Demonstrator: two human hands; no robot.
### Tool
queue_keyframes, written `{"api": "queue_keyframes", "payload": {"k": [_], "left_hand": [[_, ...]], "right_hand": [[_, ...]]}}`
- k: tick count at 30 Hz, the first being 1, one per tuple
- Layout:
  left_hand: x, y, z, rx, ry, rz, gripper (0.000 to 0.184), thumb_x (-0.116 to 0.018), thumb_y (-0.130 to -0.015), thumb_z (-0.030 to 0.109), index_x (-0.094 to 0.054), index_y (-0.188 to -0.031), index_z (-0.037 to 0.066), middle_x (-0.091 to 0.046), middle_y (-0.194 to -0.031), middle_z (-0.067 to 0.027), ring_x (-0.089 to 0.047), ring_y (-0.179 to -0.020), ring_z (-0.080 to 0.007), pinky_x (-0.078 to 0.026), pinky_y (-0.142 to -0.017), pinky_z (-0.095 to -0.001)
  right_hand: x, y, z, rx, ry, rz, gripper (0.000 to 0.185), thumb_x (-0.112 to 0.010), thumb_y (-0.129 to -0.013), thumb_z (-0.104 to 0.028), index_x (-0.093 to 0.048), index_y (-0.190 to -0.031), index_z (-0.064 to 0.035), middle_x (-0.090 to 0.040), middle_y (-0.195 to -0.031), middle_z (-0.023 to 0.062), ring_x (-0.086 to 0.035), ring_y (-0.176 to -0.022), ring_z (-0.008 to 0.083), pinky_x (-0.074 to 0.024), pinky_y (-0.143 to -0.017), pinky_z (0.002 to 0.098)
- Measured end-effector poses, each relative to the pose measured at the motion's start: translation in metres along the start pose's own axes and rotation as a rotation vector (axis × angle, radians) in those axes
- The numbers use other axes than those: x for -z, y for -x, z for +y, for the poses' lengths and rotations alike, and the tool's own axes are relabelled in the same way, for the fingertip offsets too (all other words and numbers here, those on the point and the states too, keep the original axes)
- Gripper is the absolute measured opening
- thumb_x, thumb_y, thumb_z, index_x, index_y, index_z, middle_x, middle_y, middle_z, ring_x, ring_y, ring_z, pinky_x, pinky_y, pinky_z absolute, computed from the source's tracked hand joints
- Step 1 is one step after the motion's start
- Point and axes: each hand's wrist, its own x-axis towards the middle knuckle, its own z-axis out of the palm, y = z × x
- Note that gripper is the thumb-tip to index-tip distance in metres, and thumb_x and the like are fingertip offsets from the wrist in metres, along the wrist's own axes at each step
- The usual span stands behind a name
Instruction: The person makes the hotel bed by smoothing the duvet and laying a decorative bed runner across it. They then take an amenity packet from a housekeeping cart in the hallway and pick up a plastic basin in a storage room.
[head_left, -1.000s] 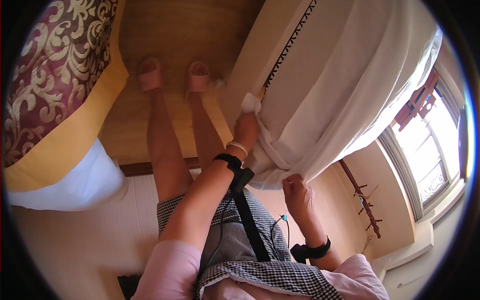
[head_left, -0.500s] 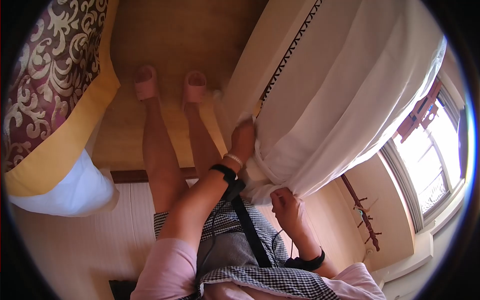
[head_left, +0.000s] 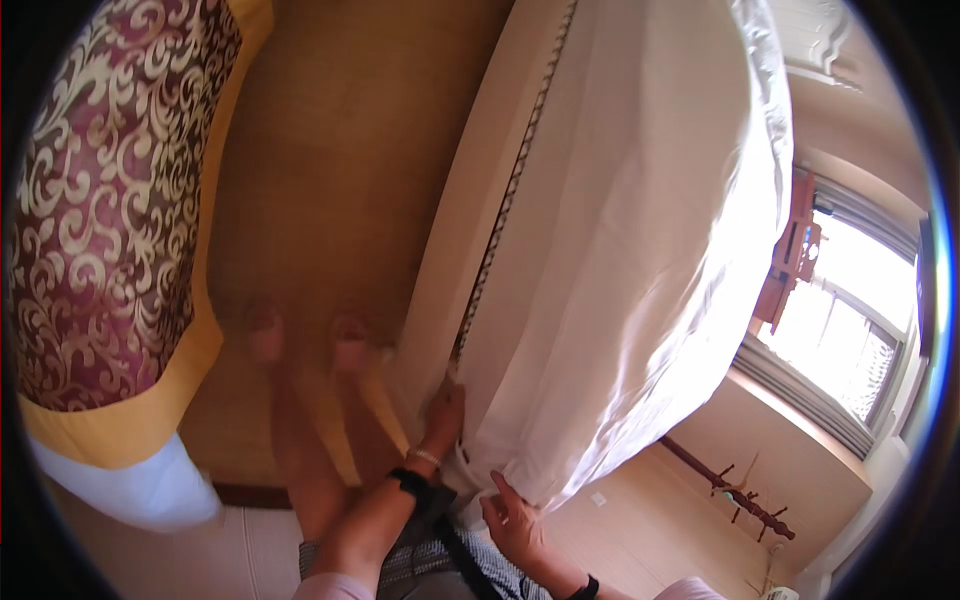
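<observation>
A white sheet (head_left: 600, 250) hangs over the mattress side, its creases running along the bed. My left hand (head_left: 442, 415) reaches into the gap beside the black-and-white braided trim (head_left: 510, 190), between the sheet and the pale bed base (head_left: 445, 230). Its fingertips are hidden there. Close by on the right, my right hand (head_left: 515, 525) rests against the lower corner of the sheet. Its index finger is stretched out, with the other fingers partly hidden.
At the left is another bed with a patterned purple runner (head_left: 110, 210) edged in yellow. Brown flooring (head_left: 350, 130) lies between the beds. A wooden coat stand (head_left: 740, 500) and a bright window (head_left: 840, 330) are on the right.
The view has shifted, so hands and feet sit lower in the frame. My right hand has gone from a closed grip on the sheet to an extended index finger. My left hand stays at the gap.
</observation>
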Motion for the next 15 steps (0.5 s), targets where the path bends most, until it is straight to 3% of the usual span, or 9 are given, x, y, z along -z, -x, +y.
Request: {"api": "queue_keyframes", "payload": {"k": [1, 3, 5, 6, 9, 12, 15], "left_hand": [[-0.010, -0.012, -0.022, -0.077, 0.002, 0.003, 0.049, -0.042, -0.090, 0.040, -0.059, -0.094, -0.005, -0.059, -0.096, -0.0299, -0.056, -0.091, -0.0460, -0.044, -0.080, -0.0490], [-0.001, -0.025, -0.028, -0.178, -0.259, -0.228, 0.043, -0.039, -0.091, 0.034, -0.058, -0.101, -0.004, -0.059, -0.098, -0.0291, -0.055, -0.091, -0.0460, -0.045, -0.079, -0.0475], [0.002, -0.030, -0.032, -0.218, -0.198, -0.271, 0.040, -0.037, -0.092, 0.030, -0.055, -0.108, -0.003, -0.060, -0.096, -0.0274, -0.057, -0.088, -0.0439, -0.046, -0.079, -0.0450], [0.002, -0.029, -0.034, -0.230, -0.173, -0.294, 0.039, -0.036, -0.093, 0.027, -0.054, -0.111, -0.002, -0.061, -0.095, -0.0265, -0.059, -0.087, -0.0429, -0.046, -0.079, -0.0438], [0.011, -0.016, -0.006, 0.129, 0.170, -0.281, 0.043, -0.030, -0.096, 0.030, -0.053, -0.114, -0.001, -0.062, -0.101, -0.0170, -0.060, -0.092, -0.0269, -0.044, -0.083, -0.0371], [0.019, 0.005, 0.008, -0.297, 0.247, -0.145, 0.050, -0.029, -0.096, 0.039, -0.049, -0.120, -0.001, -0.059, -0.108, -0.0146, -0.059, -0.088, -0.0244, -0.044, -0.083, -0.0370], [-0.018, -0.016, -0.011, 0.117, 0.871, -0.324, 0.049, -0.029, -0.096, 0.037, -0.051, -0.120, 0.000, -0.055, -0.115, -0.0137, -0.051, -0.106, -0.0210, -0.038, -0.092, -0.0335]], "right_hand": [[0.002, -0.001, 0.000, 0.016, 0.033, 0.061, 0.043, -0.065, -0.082, -0.016, -0.053, -0.121, -0.0060, -0.063, -0.066, 0.0070, -0.063, -0.058, 0.0213, -0.0505, -0.058, 0.0329], [0.004, -0.003, 0.009, -0.037, 0.093, 0.119, 0.042, -0.073, -0.077, -0.020, -0.058, -0.113, -0.0045, -0.065, -0.068, 0.0071, -0.063, -0.059, 0.0190, -0.0506, -0.057, 0.0311], [0.007, -0.006, 0.005, -0.052, 0.185, 0.167, 0.042, -0.076, -0.074, -0.023, -0.060, -0.108, -0.0045, -0.065, -0.067, 0.0059, -0.063, -0.058, 0.0185, -0.0501, -0.056, 0.0298], [0.005, -0.009, 0.007, -0.136, 0.132, 0.188, 0.037, -0.076, -0.072, -0.032, -0.065, -0.095, -0.0056, -0.065, -0.065, 0.0052, -0.063, -0.059, 0.0200, -0.0496, -0.058, 0.0304], [0.021, -0.023, -0.008, -0.194, 0.280, 0.133, 0.034, -0.073, -0.074, -0.038, -0.068, -0.085, -0.0066, -0.065, -0.067, 0.0066, -0.063, -0.060, 0.0225, -0.0498, -0.060, 0.0331], [0.033, -0.024, -0.024, -0.292, 0.246, 0.091, 0.037, -0.069, -0.076, -0.044, -0.069, -0.080, -0.0070, -0.066, -0.069, 0.0079, -0.064, -0.062, 0.0247, -0.0504, -0.063, 0.0347], [0.034, -0.020, -0.017, -0.248, 0.153, 0.124, 0.033, -0.072, -0.075, -0.039, -0.070, -0.082, -0.0073, -0.067, -0.069, 0.0086, -0.065, -0.063, 0.0230, -0.0513, -0.063, 0.0329]]}}
